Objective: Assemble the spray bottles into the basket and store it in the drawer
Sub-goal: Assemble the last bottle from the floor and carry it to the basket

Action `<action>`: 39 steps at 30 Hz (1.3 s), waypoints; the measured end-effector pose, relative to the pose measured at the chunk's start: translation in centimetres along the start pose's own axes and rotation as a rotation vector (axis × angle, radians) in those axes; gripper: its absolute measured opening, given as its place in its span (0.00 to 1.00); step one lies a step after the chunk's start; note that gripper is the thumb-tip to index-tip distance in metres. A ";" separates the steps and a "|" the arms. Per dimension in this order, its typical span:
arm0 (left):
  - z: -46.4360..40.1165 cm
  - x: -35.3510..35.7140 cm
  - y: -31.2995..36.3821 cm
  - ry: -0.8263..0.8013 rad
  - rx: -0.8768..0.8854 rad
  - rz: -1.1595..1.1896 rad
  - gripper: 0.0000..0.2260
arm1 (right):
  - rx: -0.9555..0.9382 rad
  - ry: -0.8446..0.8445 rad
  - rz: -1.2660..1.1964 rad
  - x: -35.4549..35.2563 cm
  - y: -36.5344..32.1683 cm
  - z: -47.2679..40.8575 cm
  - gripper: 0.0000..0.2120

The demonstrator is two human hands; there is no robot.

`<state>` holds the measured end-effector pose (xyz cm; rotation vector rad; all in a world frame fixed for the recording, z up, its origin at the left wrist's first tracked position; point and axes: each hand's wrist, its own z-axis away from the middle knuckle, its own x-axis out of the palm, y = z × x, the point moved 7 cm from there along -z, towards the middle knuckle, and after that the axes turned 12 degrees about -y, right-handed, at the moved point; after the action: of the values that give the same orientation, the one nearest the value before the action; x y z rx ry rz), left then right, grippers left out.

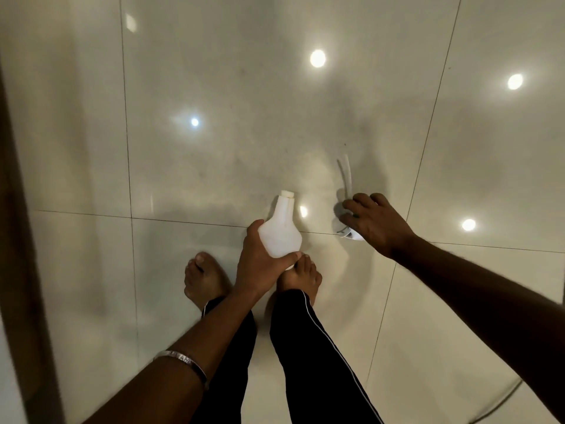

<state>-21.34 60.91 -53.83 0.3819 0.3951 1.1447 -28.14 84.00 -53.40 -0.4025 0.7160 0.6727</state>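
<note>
White spray bottle point(279, 229), uncapped, neck pointing away, gripped round its lower body by left hand point(260, 261), fingers and thumb curled about it, held above the floor in front of the bare feet point(204, 278). Just right of the bottle: white spray head point(351, 231) with thin dip tube point(347, 175) extending away, lying on the tiled floor point(214, 133). Right hand point(374, 223) spread over the spray head, fingers bent down onto it; firm grasp or mere touch not discernible. Hands apart, each at a separate part. Metal bangle point(183, 362) on left forearm. Dark trousers point(305, 347) below. Ceiling lamp reflections across glossy tiles.
</note>
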 end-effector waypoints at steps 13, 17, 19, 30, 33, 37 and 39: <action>4.1 -2.0 3.6 -0.052 0.070 -0.160 0.43 | 0.517 0.617 -1.637 -10.4 3.2 4.5 0.14; 5.1 -2.3 4.6 -0.058 0.092 -0.230 0.44 | 0.507 0.767 -2.180 -13.6 3.1 4.2 0.08; 5.5 -2.4 4.5 -0.069 0.085 -0.257 0.46 | 0.503 0.776 -2.249 -15.0 3.0 3.7 0.08; 5.9 -2.7 3.5 -0.055 0.034 -0.271 0.48 | 0.543 0.774 -2.097 -16.0 2.0 2.9 0.09; 6.2 -2.8 3.3 -0.046 0.028 -0.275 0.48 | 0.549 0.709 -2.125 -15.2 1.3 2.8 0.07; 6.1 -2.6 4.0 -0.070 0.061 -0.230 0.47 | 0.504 0.582 -2.129 -14.0 -0.1 2.4 0.07; 6.3 -2.5 5.2 -0.074 0.092 -0.211 0.45 | 0.471 0.505 -2.143 -13.2 -1.0 2.2 0.08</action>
<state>-23.33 59.95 -45.62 0.4505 0.4136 0.9062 -33.85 78.86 -42.36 -0.6414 0.5008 -1.6278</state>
